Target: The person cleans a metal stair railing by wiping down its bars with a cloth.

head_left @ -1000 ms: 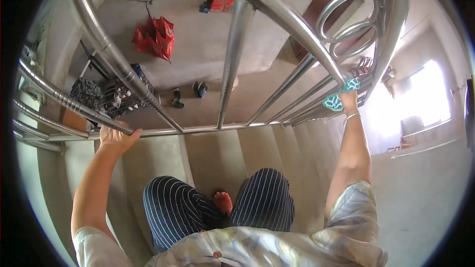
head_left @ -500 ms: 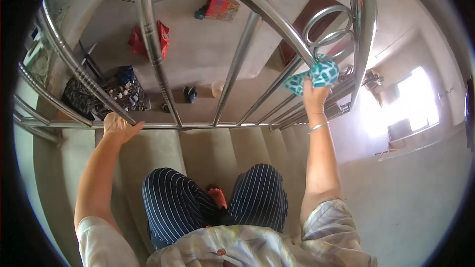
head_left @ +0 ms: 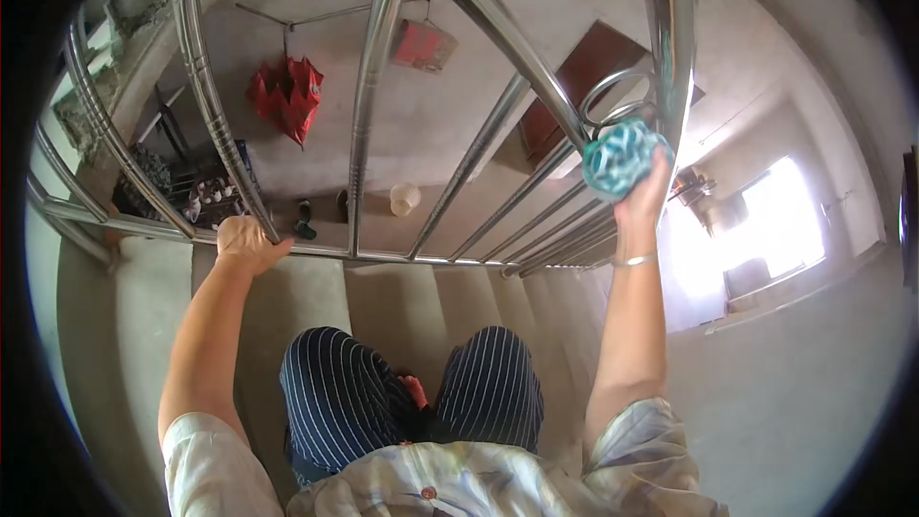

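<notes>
My right hand (head_left: 643, 193) is closed on a teal-and-white patterned cloth (head_left: 624, 159), bunched up against the metal stair railing beside its ring ornament (head_left: 617, 96). The cloth covers part of the sloping rail (head_left: 507, 33), and some of my fingers are hidden behind it. On the left, my left hand (head_left: 247, 243) grips the railing's bottom bar (head_left: 321, 250) near the foot of an upright bar (head_left: 218, 124). The thumb lies along the bar; the other fingers are curled over it and partly hidden.
Concrete steps (head_left: 297, 297) lie below my knees (head_left: 335, 383). Beyond the bars are a hanging red bag (head_left: 287, 101), a red box-like bag (head_left: 423, 45), a pale bucket (head_left: 404, 199) and dark shoes (head_left: 304, 220). A bright window (head_left: 780, 220) stands at the right.
The view has shifted, so the bars and the room behind appear displaced. My right hand and the cloth have moved right and slightly down, and the cloth is more bunched. My left hand still holds the bar.
</notes>
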`<state>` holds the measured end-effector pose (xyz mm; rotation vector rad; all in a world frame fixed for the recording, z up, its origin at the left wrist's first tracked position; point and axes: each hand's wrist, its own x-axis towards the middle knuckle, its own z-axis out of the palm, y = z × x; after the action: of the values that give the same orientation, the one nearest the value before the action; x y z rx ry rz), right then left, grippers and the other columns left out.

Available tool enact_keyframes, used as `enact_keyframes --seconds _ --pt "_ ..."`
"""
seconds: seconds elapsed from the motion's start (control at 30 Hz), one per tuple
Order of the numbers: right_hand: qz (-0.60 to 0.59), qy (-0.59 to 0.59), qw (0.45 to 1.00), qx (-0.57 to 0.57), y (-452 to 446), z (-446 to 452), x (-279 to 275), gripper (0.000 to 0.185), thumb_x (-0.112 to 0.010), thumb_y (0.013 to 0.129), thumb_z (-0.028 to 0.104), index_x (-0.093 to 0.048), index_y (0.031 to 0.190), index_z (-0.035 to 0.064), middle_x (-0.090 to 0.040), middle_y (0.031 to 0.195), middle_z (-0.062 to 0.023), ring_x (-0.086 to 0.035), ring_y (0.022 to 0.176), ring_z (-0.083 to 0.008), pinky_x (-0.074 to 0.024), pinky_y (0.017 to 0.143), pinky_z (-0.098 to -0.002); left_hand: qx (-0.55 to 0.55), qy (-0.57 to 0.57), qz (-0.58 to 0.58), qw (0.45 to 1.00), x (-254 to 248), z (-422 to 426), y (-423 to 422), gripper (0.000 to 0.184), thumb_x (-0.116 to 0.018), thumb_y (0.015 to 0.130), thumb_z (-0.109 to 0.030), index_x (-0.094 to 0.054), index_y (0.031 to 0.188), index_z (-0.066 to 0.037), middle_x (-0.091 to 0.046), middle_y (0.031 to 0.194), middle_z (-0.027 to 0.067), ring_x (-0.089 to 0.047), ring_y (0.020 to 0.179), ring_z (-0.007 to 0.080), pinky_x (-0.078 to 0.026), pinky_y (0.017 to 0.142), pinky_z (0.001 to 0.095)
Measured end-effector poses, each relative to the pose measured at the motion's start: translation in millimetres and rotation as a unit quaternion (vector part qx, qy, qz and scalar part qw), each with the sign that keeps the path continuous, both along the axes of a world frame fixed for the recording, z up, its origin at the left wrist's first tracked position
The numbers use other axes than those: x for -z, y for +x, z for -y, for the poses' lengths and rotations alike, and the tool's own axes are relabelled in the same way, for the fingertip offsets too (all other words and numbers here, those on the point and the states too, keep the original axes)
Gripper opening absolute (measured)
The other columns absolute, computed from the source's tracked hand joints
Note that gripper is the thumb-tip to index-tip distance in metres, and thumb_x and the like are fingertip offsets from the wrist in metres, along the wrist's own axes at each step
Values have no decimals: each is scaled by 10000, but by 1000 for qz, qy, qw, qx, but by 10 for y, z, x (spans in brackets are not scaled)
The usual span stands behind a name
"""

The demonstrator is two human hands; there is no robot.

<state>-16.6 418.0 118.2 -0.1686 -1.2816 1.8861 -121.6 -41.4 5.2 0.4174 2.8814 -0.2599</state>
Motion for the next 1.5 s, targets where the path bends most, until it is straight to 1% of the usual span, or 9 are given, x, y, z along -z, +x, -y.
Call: enact_keyframes --seconds 0.07,0.23,0.7,0.9,1.03,1.2,1.37,1.43,1.5 --pt "20 -116 992 37 -103 335 -359 289 -360 907 270 -510 1017 49 -565 972 -67 -565 875 -202 -442 845 -377 1 -15 12 1000 -5 -39 13 444 -497 768 -499 -641 936 -114 -647 873 102 -624 813 244 -487 671 338" --pt "-13 53 983 175 -418 639 -417 157 -470 854 140 -509 944 18 -523 797 -43 -523 705 -135 -453 621 -289 29 24 -30 999 50 16 4 391 -496 775 -472 -658 885 -134 -648 859 92 -626 803 233 -487 663 336" --pt "-10 160 987 -4 -414 -45 -56 133 -490 874 81 -516 986 14 -571 885 -35 -536 751 -127 -441 722 -281 15 22 -24 999 54 3 -20 423 -520 748 -491 -655 881 -113 -646 858 104 -625 801 245 -488 665 344" --pt "177 593 762 191 -60 -73 61 135 -567 786 68 -546 905 8 -588 840 -122 -554 723 -282 -421 683 -373 26 49 -47 997 93 39 -9 414 -532 742 -482 -656 874 -110 -647 835 106 -626 801 246 -487 667 342" --pt "263 688 610 293 164 -33 -37 272 -601 741 87 -547 997 12 -569 940 -200 -525 898 -392 -407 800 -430 14 58 -50 997 14 25 41 417 -540 735 -483 -655 877 -107 -647 823 111 -626 796 248 -486 668 343" --pt "287 703 573 309 4 -434 -37 240 -518 716 42 -554 946 -19 -514 1010 -257 -488 929 -409 -399 808 -460 -7 57 11 998 107 51 -37 508 -557 716 -524 -645 917 -66 -631 929 137 -605 887 251 -483 752 340" --pt "256 602 709 262 -65 -162 327 162 -497 676 53 -554 796 -40 -552 823 -262 -491 744 -436 -387 691 -494 -28 57 30 998 -27 0 -15 521 -561 707 -536 -647 919 -68 -638 892 135 -613 858 257 -489 734 347" --pt "281 598 695 284 5 42 302 159 -525 678 42 -553 811 -41 -576 819 -217 -536 726 -375 -417 701 -439 -20 46 7 999 -38 2 20 520 -560 710 -526 -646 923 -60 -639 895 136 -614 856 261 -484 747 355" --pt "185 508 820 186 103 258 50 173 -566 721 42 -598 879 -21 -626 827 -97 -585 785 -177 -434 746 -288 2 45 -17 999 52 46 18 491 -535 730 -522 -651 900 -75 -644 860 119 -621 830 249 -484 713 340"
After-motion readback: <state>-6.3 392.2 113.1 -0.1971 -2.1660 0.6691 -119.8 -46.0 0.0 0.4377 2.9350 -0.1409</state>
